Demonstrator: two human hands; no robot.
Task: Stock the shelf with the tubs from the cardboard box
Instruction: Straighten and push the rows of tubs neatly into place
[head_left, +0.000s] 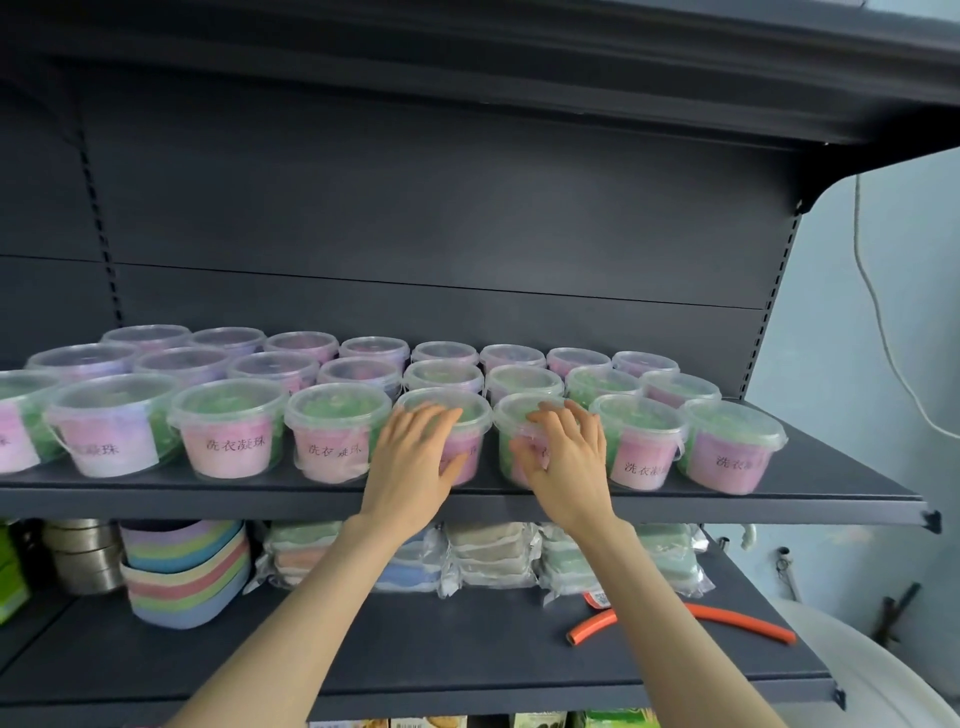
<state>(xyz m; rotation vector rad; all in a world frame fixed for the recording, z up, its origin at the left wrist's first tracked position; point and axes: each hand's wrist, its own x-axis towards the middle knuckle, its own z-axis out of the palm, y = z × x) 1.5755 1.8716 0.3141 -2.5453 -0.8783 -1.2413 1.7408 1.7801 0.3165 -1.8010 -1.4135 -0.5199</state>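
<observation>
Tubs (231, 431) fill the shelf (208, 501), three rows deep. Left hand (415, 457) loosely holds one front-row tub (475, 415), fingers spread over the lid and thumb on the label. Right hand (566, 457) does the same on the next tub (511, 413) at 3 o'clock. Both tubs sit near the shelf lip, so a snagged finger on pulling back could tip one off.

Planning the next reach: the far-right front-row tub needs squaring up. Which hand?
Right. The right hand holds a tub two places from the far-right tub. The left hand holds the neighbouring tub leftward and would have to cross the right arm.
</observation>
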